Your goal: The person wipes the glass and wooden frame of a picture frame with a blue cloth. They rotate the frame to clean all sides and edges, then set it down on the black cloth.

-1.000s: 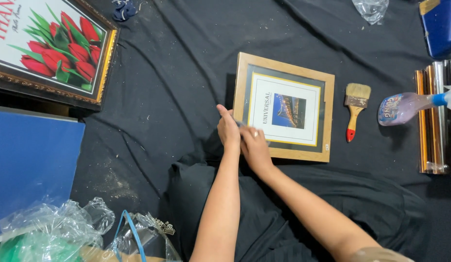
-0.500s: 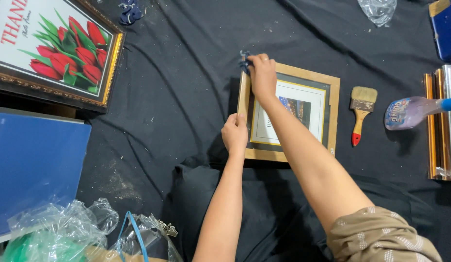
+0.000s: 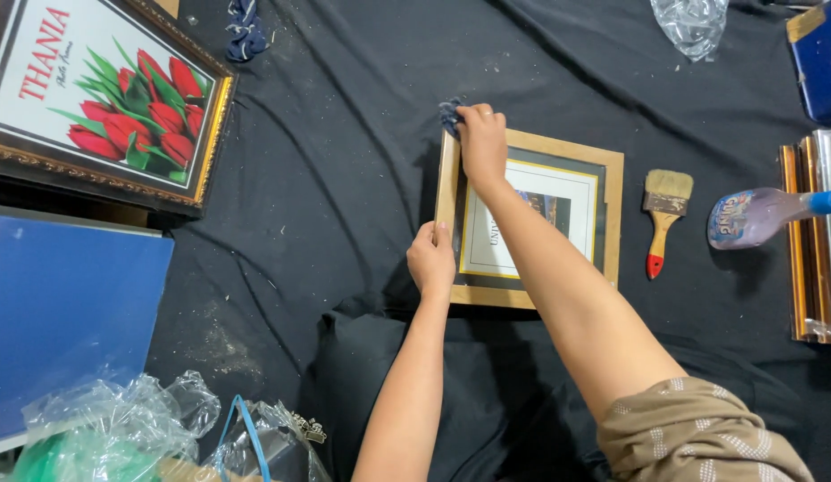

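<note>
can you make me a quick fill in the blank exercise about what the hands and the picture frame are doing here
1. The right hand presses a small dark ____ on the top left corner of the wooden frame.
2. The left hand grips the frame's ____ edge.
3. The paintbrush lying right of the frame has a handle with a ____ tip.
4. Everything lies on a ____ cloth.

Missing words: cloth; left; red; black

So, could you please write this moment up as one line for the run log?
left hand: steadies wooden picture frame at near-left corner | right hand: presses dark cloth on far-left corner | paintbrush, spray bottle: right of frame, untouched
</note>
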